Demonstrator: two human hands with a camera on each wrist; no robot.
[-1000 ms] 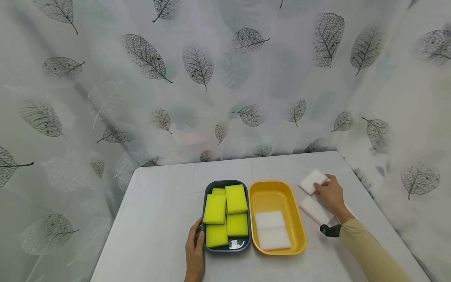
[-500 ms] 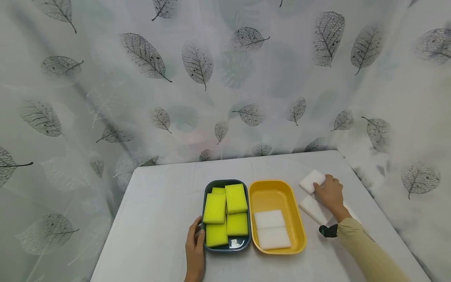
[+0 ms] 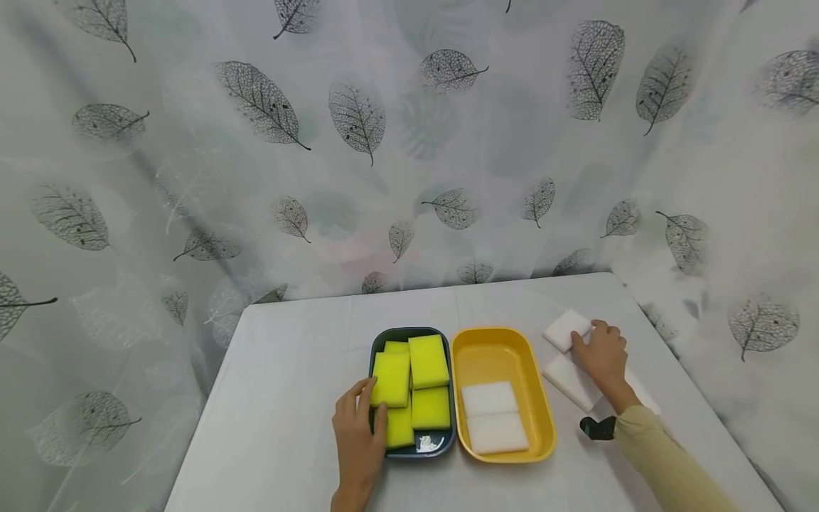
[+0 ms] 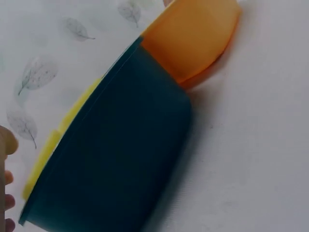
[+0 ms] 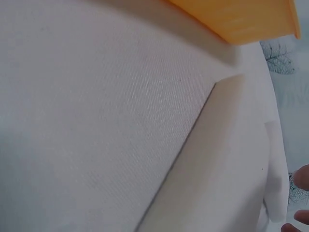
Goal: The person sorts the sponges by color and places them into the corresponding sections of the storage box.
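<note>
Head view facing forward-down, wrist views close, all sharing yellow tray [image 3: 493,359]

The yellow tub [image 3: 493,359] is showing smooth, softly glossy plastic. The dark blue tub [image 4: 116,140] is also looking like plastic, its outer wall appearing smooth and nearly matt. Yellow sponges [image 3: 390,380] and white sponges [image 3: 498,432] are looking like matt foam. The white tablecloth [image 3: 288,398] is showing a fine woven grain; the beige sleeve [image 3: 665,455] is looking like matt cloth.
</note>
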